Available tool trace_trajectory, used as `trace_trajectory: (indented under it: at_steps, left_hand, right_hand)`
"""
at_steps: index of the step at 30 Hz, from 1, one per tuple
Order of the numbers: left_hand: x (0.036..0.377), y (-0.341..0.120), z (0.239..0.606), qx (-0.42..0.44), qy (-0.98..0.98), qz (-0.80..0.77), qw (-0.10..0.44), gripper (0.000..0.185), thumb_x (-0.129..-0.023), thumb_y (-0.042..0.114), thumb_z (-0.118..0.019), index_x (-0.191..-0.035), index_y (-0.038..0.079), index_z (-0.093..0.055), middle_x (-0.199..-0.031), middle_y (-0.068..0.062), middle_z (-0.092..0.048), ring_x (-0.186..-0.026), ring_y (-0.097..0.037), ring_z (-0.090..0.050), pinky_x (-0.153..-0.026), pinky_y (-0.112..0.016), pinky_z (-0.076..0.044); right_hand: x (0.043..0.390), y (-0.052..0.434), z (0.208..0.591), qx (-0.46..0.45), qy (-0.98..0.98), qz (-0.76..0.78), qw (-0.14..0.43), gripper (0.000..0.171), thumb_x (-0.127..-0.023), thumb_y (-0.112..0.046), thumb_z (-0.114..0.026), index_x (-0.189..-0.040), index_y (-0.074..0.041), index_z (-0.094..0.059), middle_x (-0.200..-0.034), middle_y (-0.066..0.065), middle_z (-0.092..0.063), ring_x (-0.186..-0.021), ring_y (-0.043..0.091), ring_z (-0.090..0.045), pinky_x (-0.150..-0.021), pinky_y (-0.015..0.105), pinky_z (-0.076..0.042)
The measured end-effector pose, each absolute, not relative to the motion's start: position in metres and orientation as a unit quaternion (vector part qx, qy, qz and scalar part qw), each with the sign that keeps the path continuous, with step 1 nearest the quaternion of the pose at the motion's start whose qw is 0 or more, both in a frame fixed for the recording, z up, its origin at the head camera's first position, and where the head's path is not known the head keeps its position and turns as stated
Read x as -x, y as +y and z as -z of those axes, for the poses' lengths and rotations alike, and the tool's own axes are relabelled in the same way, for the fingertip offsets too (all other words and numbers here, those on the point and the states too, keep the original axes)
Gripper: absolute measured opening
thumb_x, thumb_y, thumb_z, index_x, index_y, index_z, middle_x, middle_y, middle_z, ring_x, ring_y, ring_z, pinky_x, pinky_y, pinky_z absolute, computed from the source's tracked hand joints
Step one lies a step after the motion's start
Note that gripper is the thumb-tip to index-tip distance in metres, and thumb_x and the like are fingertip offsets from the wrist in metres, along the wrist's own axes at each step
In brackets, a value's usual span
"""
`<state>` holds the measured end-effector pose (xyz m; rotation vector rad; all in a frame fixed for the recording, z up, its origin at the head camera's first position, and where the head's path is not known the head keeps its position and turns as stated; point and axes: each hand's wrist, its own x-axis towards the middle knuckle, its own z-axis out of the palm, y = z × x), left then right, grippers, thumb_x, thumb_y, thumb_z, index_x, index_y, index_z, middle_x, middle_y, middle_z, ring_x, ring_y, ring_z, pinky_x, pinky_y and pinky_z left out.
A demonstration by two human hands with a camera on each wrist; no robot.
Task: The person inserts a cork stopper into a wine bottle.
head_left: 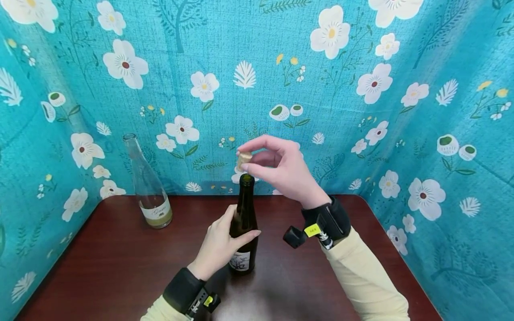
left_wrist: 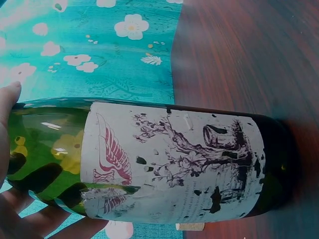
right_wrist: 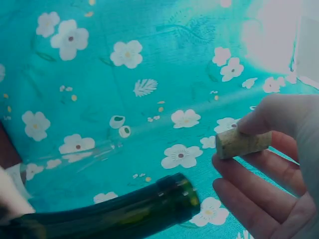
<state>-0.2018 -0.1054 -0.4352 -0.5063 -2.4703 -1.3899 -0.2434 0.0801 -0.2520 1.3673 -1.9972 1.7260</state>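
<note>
Cork (head_left: 243, 158) pinched in right hand (head_left: 281, 169), above dark bottle (head_left: 243, 227), left hand (head_left: 218, 247) gripping

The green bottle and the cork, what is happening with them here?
A person's left hand grips the dark green bottle standing upright on the wooden table. The right hand pinches a cork just above the bottle's open mouth, apart from it. A clear bottle stands at the back left.
</note>
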Motion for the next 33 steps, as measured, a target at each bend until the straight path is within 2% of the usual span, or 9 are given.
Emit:
trace_trajectory:
  at_steps: [8,13,16,20,22,26,29,30,33]
  left_hand:
    - [0.202,-0.104,0.437,0.171,-0.853,0.475,0.133,0.054,-0.087,0.053,-0.078,-0.131,0.038,-0.049,-0.099,0.018,-0.062,-0.084,0.002,-0.061,-0.07,-0.033,-0.053]
    - [0.203,-0.104,0.436,0.175,-0.853,0.47,0.141,0.056,-0.086,0.058,-0.075,-0.13,0.036,-0.05,-0.098,0.018,-0.061,-0.084,0.002,-0.062,-0.07,-0.033,-0.054]
    - [0.204,-0.105,0.436,0.174,-0.856,0.466,0.141,0.057,-0.086,0.059,-0.074,-0.131,0.035,-0.049,-0.099,0.017,-0.061,-0.083,0.001,-0.061,-0.068,-0.033,-0.053]
    - [0.203,-0.106,0.437,0.172,-0.859,0.461,0.143,0.058,-0.087,0.059,-0.074,-0.133,0.034,-0.048,-0.097,0.015,-0.06,-0.079,-0.002,-0.06,-0.063,-0.032,-0.051]
    - [0.203,-0.106,0.437,0.173,-0.859,0.459,0.147,0.059,-0.087,0.06,-0.073,-0.133,0.034,-0.048,-0.095,0.014,-0.059,-0.077,-0.004,-0.059,-0.061,-0.032,-0.051]
    - [0.203,-0.105,0.437,0.174,-0.861,0.452,0.156,0.067,-0.086,0.063,-0.072,-0.14,0.032,-0.047,-0.102,0.014,-0.062,-0.086,-0.004,-0.062,-0.068,-0.032,-0.053]
    - [0.204,-0.105,0.438,0.176,-0.861,0.448,0.164,0.071,-0.086,0.061,-0.073,-0.144,0.03,-0.046,-0.108,0.013,-0.063,-0.095,-0.005,-0.064,-0.073,-0.034,-0.054]
    - [0.204,-0.104,0.438,0.177,-0.861,0.447,0.167,0.072,-0.086,0.061,-0.073,-0.145,0.03,-0.046,-0.109,0.013,-0.064,-0.096,-0.005,-0.064,-0.075,-0.035,-0.054]
    - [0.205,-0.104,0.438,0.179,-0.86,0.447,0.166,0.069,-0.087,0.06,-0.074,-0.142,0.031,-0.047,-0.109,0.013,-0.064,-0.096,-0.005,-0.065,-0.075,-0.035,-0.055]
  right_hand:
    - [0.243,0.085,0.276,-0.434,-0.717,-0.536,0.099,0.024,-0.094,-0.003,-0.072,-0.117,-0.005,-0.071,-0.111,0.002,-0.07,-0.097,0.02,-0.07,-0.088,0.045,-0.054]
    - [0.244,0.087,0.288,-0.438,-0.728,-0.517,0.105,0.026,-0.095,-0.007,-0.073,-0.121,-0.007,-0.071,-0.115,0.003,-0.07,-0.098,0.017,-0.069,-0.088,0.042,-0.054]
    - [0.242,0.084,0.299,-0.451,-0.726,-0.507,0.114,0.04,-0.093,-0.009,-0.076,-0.131,-0.008,-0.065,-0.126,0.005,-0.066,-0.106,0.018,-0.066,-0.089,0.042,-0.054]
    - [0.238,0.078,0.319,-0.463,-0.724,-0.491,0.14,0.071,-0.088,-0.01,-0.082,-0.15,-0.014,-0.048,-0.149,0.002,-0.05,-0.129,0.02,-0.054,-0.094,0.04,-0.053]
    - [0.238,0.075,0.329,-0.463,-0.727,-0.485,0.147,0.081,-0.088,-0.009,-0.082,-0.156,-0.017,-0.039,-0.154,0.0,-0.044,-0.133,0.018,-0.05,-0.093,0.038,-0.054]
    - [0.239,0.07,0.342,-0.461,-0.728,-0.485,0.149,0.079,-0.093,-0.005,-0.076,-0.157,-0.021,-0.033,-0.143,0.005,-0.054,-0.105,0.011,-0.066,-0.078,0.03,-0.057]
    - [0.239,0.068,0.345,-0.464,-0.722,-0.493,0.143,0.073,-0.095,-0.003,-0.072,-0.154,-0.02,-0.032,-0.128,0.009,-0.06,-0.09,0.012,-0.071,-0.071,0.029,-0.058]
    - [0.239,0.067,0.345,-0.465,-0.718,-0.498,0.138,0.072,-0.096,-0.002,-0.071,-0.154,-0.019,-0.032,-0.123,0.009,-0.062,-0.094,0.015,-0.072,-0.074,0.031,-0.059]
    - [0.238,0.067,0.344,-0.465,-0.715,-0.504,0.138,0.069,-0.096,-0.001,-0.069,-0.152,-0.018,-0.034,-0.117,0.009,-0.062,-0.092,0.018,-0.072,-0.076,0.032,-0.059]
